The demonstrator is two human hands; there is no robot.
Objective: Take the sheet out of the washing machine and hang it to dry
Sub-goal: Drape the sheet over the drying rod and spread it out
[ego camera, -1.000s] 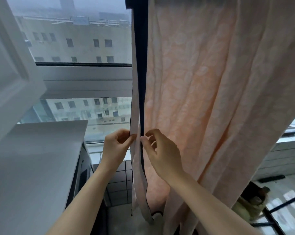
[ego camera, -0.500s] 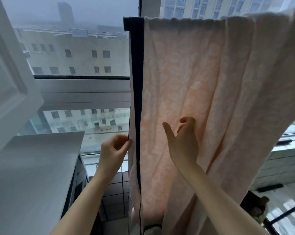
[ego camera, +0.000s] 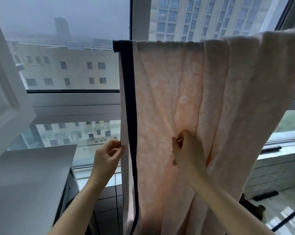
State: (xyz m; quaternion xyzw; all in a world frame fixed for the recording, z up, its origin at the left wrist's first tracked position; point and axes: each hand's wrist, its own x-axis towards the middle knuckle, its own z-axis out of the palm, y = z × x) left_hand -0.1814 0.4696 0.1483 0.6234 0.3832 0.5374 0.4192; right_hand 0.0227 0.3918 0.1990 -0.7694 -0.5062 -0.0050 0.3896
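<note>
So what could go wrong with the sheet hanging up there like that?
Two things, maybe. The sheet is bunched in folds on the right, where the right hand grips it, so that part may dry slowly. Also, the left hand pinches the dark-trimmed edge; a hard tug might drag the sheet sideways off its support. The window beside it stands open, so wind could flap it.

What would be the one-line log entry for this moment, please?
stage: spreading hung sheet | left hand: pinching sheet's left edge | right hand: gripping a fold mid-sheet | sheet: draped over bar, bunched at right
</note>
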